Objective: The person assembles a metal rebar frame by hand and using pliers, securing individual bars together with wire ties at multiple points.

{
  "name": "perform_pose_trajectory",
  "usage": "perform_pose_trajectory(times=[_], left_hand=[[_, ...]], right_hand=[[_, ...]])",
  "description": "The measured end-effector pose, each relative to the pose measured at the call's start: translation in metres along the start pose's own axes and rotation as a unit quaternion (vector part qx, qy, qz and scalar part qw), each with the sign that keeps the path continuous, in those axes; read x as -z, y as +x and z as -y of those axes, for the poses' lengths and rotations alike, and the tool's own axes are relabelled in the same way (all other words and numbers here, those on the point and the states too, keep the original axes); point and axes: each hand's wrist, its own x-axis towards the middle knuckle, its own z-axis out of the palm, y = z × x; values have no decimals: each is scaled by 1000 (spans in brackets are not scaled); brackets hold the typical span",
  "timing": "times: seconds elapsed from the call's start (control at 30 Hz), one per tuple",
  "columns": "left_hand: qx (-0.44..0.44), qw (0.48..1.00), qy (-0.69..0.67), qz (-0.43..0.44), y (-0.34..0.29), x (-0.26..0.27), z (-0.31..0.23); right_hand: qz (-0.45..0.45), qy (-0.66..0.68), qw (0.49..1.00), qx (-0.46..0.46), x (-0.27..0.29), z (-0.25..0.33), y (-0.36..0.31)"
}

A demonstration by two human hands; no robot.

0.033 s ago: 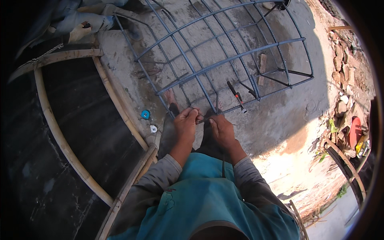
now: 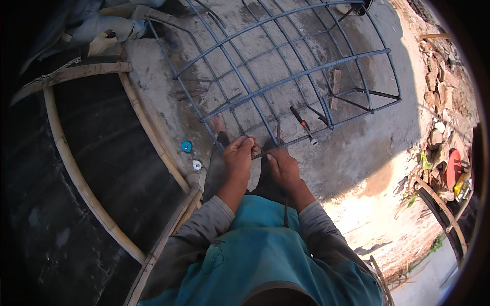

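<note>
In front of me stands a cage of steel rebar [image 2: 301, 73], its ribbed bars and bent stirrups joined in an open frame. My left hand [image 2: 239, 155] is closed at the cage's near edge, thumb and fingertips pressed together. Whatever they pinch is too small to make out. Just to its right, my right hand [image 2: 284, 167] is closed against the same near bar, and its fingers hide what they hold. A dark thin strip [image 2: 286, 217] shows below the right hand, against my teal clothing.
A hand tool with a black and orange handle [image 2: 298, 116] lies by the cage's near side. A teal tape measure [image 2: 186, 147] and a white round item [image 2: 196, 164] lie at left. Bamboo poles [image 2: 153, 133] frame dark sheeting at left. Rubble [image 2: 435, 137] lines the right.
</note>
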Motion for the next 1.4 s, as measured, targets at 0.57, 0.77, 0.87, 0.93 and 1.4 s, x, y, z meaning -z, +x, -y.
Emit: perform_pose_trajectory(times=[0.57,0.77,0.87,0.93,1.4], left_hand=[[-117,922,368,39,177,73,-47],[-132,882,447,72,242,45,-21],[-47,908,399,122,259,38,3],[20,884,421,201,255,35,-1],[-117,927,321,152,223,63,-18]], right_hand=[[101,-306,945,-58,35,17,179],[388,-494,778,-30,6,-21,281],[471,-447,760,-21,-20,-53,303],[504,-426,751,-34,-29,-65,308],[569,-175,784,-174,-40,-110,310]])
